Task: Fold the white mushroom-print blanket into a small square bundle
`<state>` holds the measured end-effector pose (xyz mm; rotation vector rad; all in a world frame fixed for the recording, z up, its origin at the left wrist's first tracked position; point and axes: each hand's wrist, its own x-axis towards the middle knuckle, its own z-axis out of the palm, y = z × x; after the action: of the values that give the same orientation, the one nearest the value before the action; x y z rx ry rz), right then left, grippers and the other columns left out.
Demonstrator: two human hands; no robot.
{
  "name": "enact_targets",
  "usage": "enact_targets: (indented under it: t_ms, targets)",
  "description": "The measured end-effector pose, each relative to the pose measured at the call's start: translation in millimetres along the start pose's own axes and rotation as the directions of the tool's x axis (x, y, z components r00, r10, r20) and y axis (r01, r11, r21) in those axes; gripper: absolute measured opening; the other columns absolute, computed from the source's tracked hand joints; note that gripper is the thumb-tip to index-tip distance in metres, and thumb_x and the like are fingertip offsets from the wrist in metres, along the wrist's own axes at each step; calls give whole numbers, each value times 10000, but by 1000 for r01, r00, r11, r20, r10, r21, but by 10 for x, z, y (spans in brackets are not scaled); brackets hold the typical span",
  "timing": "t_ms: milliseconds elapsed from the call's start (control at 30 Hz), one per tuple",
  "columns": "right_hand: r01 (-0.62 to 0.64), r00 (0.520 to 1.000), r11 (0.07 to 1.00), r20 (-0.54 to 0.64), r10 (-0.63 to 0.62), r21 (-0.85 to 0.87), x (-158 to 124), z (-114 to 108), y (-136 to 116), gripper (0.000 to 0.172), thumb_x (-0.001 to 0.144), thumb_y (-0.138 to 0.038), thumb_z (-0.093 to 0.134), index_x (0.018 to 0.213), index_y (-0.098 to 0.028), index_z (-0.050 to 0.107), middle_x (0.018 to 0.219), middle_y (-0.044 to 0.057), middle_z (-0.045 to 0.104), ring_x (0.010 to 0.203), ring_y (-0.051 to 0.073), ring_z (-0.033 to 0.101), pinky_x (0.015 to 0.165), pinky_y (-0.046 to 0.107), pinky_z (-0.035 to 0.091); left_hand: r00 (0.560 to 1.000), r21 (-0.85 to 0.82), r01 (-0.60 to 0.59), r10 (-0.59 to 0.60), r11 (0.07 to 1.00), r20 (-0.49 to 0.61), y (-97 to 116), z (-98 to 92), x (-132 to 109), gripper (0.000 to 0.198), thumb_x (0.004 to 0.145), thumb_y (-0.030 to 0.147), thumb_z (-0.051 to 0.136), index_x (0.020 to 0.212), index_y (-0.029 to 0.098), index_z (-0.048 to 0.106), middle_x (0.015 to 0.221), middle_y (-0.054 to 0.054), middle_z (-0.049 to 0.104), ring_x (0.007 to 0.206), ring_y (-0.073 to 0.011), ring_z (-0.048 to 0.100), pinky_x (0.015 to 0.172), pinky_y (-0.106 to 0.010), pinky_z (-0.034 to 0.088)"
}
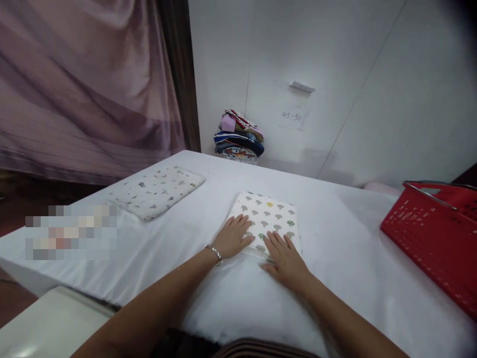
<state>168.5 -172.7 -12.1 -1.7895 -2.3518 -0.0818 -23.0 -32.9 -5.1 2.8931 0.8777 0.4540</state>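
A folded white cloth printed with grey, green and yellow mushrooms lies flat in front of me. My left hand rests on its near left part, fingers stretched out, with a silver bracelet on the wrist. On its near right corner lies my right hand, fingers flat and slightly apart. Neither hand grips anything. Farther left is a second folded white cloth with small grey and green prints, apart from both hands.
The cloths lie on a white-covered table. A red plastic basket stands at the right edge. Beyond the far edge rises a stack of folded fabrics by the wall. A blurred-out patch covers something at the left.
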Motion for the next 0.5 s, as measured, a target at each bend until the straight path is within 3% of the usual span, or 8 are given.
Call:
enact_targets:
  t_ms: [167,233,333,400,500]
  targets:
    - [-51,995,983,94,35,176,165,-247,43,596,895,-534,294,1413,-246,225,1459,82,236,1348,235,177,1063,475,211,975,-59,51,-37,997,218,-26,-208,283,554,846,588,331,1240,226,476,1379,-109,400,1286,-262,330,1002,-448,318]
    - [-99,995,974,40,93,204,369,-324,129,583,901,-534,268,1411,-253,231,1462,78,232,1351,230,165,1059,475,210,976,-47,110,-99,993,195,-24,-256,487,563,845,590,321,1243,222,475,1407,-112,356,1307,-272,290,1018,-473,286]
    - [-249,962,957,-76,262,150,669,-275,352,617,888,-550,279,1389,-190,290,1459,125,229,1354,263,144,1047,516,190,978,13,188,-188,982,91,-58,-161,705,566,841,551,359,1285,206,428,1449,-105,273,1343,-282,190,1055,-519,184]
    - [-353,928,932,-91,360,85,765,-135,519,641,882,-555,289,1370,-140,325,1446,161,246,1346,289,161,1035,538,182,971,22,220,-221,975,86,-106,-24,732,570,841,539,362,1306,211,401,1457,-92,256,1348,-275,176,1059,-521,173]
    - [-400,913,916,-76,400,19,748,102,695,644,883,-557,277,1357,-127,349,1439,144,273,1338,287,189,1042,521,169,970,8,231,-231,973,75,-173,152,652,598,846,560,322,1332,214,361,1467,-79,233,1350,-268,169,1053,-522,190]
